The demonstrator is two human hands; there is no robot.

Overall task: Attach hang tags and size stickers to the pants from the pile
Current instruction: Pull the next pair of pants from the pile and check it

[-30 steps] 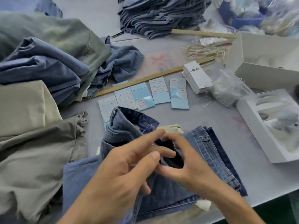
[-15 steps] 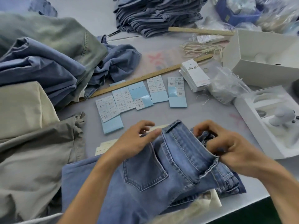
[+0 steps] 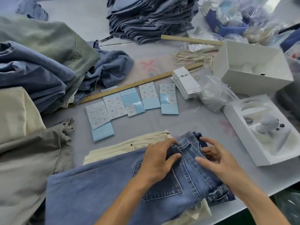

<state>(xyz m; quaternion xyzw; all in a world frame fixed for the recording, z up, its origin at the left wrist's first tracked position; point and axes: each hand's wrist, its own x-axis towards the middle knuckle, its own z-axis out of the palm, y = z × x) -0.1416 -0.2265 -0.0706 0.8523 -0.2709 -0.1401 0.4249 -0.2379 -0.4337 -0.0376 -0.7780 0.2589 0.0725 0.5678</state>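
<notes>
A pair of blue jeans (image 3: 100,189) lies flat in front of me, back pocket up, on top of cream pants (image 3: 123,146). My left hand (image 3: 157,161) pinches the waistband near a belt loop. My right hand (image 3: 215,158) rests on the waistband beside it, fingers loosely curled over the denim. Several blue sheets of size stickers (image 3: 129,103) lie in a row beyond the jeans. A stack of white hang tags (image 3: 186,83) sits to their right. A bundle of tag strings (image 3: 191,56) lies further back.
A heap of untagged pants (image 3: 37,75) fills the left side. A folded stack of jeans (image 3: 151,18) stands at the back. Two wooden rulers (image 3: 133,86) lie on the table. White boxes (image 3: 253,69) and a plastic bag (image 3: 215,93) crowd the right edge.
The jeans have been laid flat with the waistband smoothed down. Both hands came together on the waistband, and the cream pants underneath now show.
</notes>
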